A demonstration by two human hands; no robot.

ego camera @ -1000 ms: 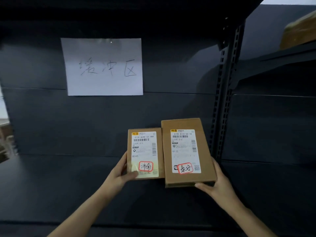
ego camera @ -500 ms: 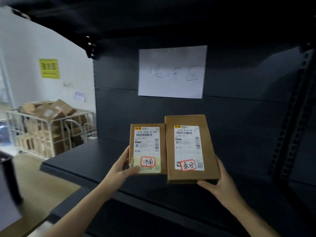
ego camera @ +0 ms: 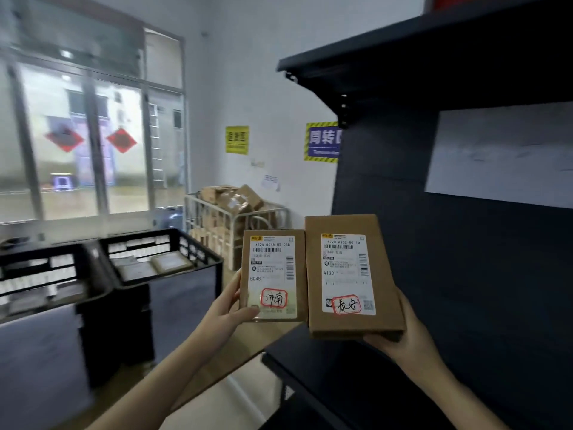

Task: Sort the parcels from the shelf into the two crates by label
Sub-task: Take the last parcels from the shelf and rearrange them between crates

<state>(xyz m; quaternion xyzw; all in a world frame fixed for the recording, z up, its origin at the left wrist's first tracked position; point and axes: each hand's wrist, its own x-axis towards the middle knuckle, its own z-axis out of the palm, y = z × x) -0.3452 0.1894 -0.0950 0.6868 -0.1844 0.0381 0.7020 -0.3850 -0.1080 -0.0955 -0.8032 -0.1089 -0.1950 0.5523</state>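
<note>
Head view: left grip (ego camera: 228, 308) clamps small cardboard parcel (ego camera: 273, 274); right grip (ego camera: 406, 339) clamps larger parcel (ego camera: 350, 274).

Two labelled parcels (ego camera: 352, 276) — one per hand (ego camera: 226, 308) — crates (ego camera: 161, 259) left.

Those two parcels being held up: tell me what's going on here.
A person is sorting parcels by label. The left hand holds the smaller parcel, coded B048, and the right hand holds the larger parcel, coded A132. Each carries a different handwritten word circled in red. Both are held label-up, side by side, beside the dark shelf. Two black crates stand to the left; the nearer one already has flat parcels in it. Neither held parcel has been dropped in yet.
</note>
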